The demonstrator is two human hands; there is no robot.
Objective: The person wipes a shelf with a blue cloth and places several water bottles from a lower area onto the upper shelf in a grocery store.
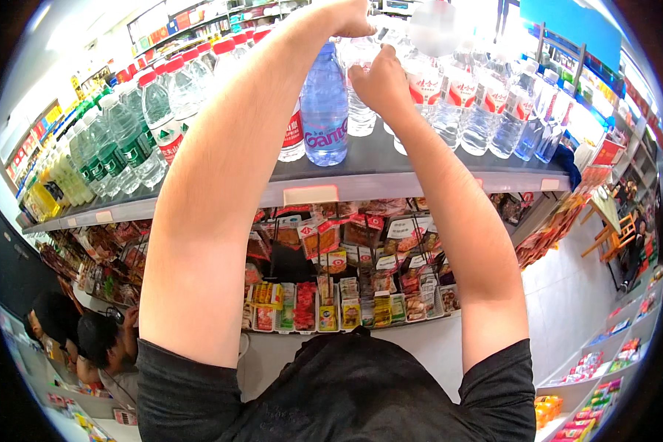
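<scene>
Both my arms reach up over a shelf top lined with bottles. My right hand [383, 82] is curled at a clear water bottle [362, 118], its thumb lying against the bottle's side. My left hand [356, 19] is farther back above the bottles, partly cut off by the upper edge, so its fingers do not show clearly. Just left of the clear bottle stands a blue-tinted bottle [326, 110] with purple and pink lettering. Beside that is a red-labelled bottle [292, 136], partly hidden by my left forearm. Several clear bottles with red-and-white labels [486, 99] stand right of my right hand.
Red-capped bottles [156, 107] and green-labelled bottles [125, 140] fill the shelf's left side. Below the shelf edge [390, 184] hang snack packets [320, 236], above boxed small packs [305, 306]. Two people [99, 339] are at the lower left. A wooden chair [619, 236] stands at right.
</scene>
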